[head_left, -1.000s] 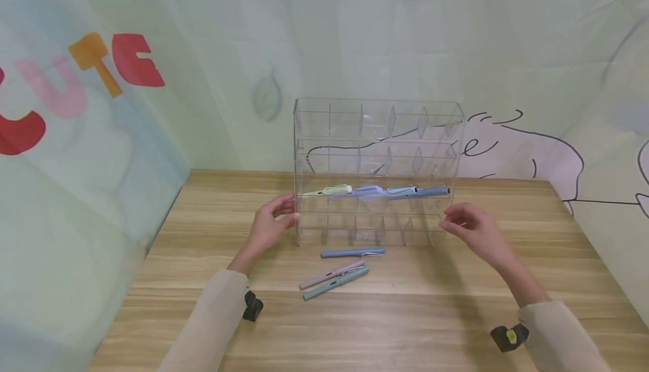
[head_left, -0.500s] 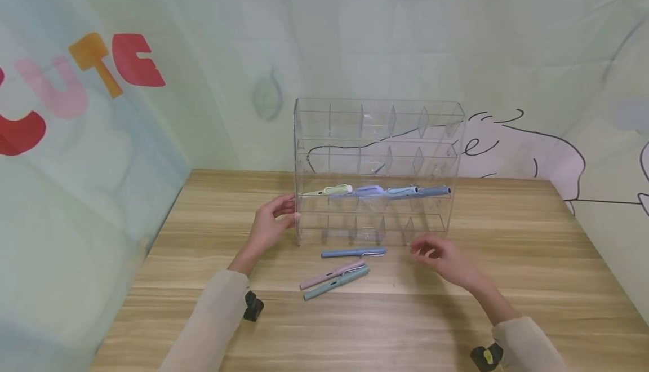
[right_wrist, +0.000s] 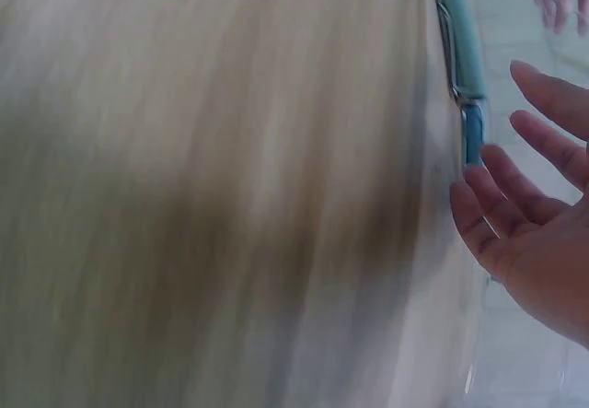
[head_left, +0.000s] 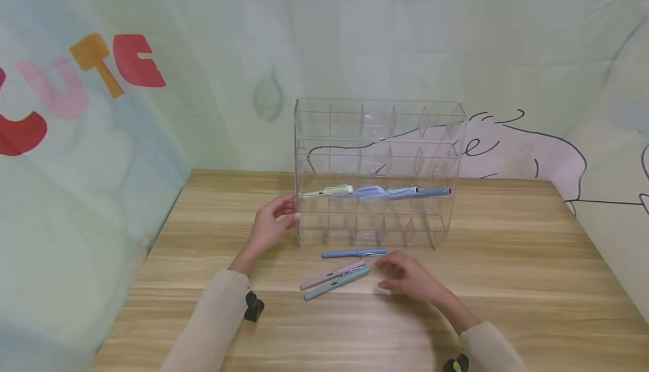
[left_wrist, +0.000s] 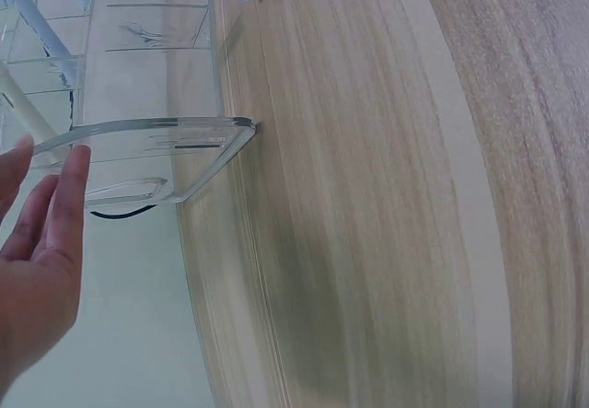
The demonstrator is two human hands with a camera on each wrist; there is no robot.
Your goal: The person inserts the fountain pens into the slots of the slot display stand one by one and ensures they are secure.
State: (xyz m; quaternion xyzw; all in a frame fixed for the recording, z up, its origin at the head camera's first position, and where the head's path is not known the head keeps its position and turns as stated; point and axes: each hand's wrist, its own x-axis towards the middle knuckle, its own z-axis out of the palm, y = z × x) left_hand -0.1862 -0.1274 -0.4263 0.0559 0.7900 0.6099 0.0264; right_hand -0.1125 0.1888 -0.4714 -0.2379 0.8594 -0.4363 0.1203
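A clear acrylic rack (head_left: 372,222) with several small compartments stands upright on the wooden table. My left hand (head_left: 269,225) rests against its left side, fingers fairly straight; in the left wrist view the fingertips (left_wrist: 75,161) meet the side panel. On the table before the rack lie a blue pen (head_left: 350,253), a pink pen (head_left: 329,276) and a teal pen (head_left: 334,283). Just right of the pens' clip ends, my right hand (head_left: 410,282) hovers with thumb and fingers apart, holding nothing. Contact with a pen cannot be made out.
Across one row of the rack lie a pale green pen (head_left: 338,190), a lavender pen (head_left: 368,191), a light blue pen (head_left: 402,191) and a dark blue pen (head_left: 434,191). A printed curtain (head_left: 228,79) hangs behind and left of the table (head_left: 532,248).
My right hand has left the rack's lower right corner and moved left and toward me, to the loose pens. The left hand, rack and pens have stayed put.
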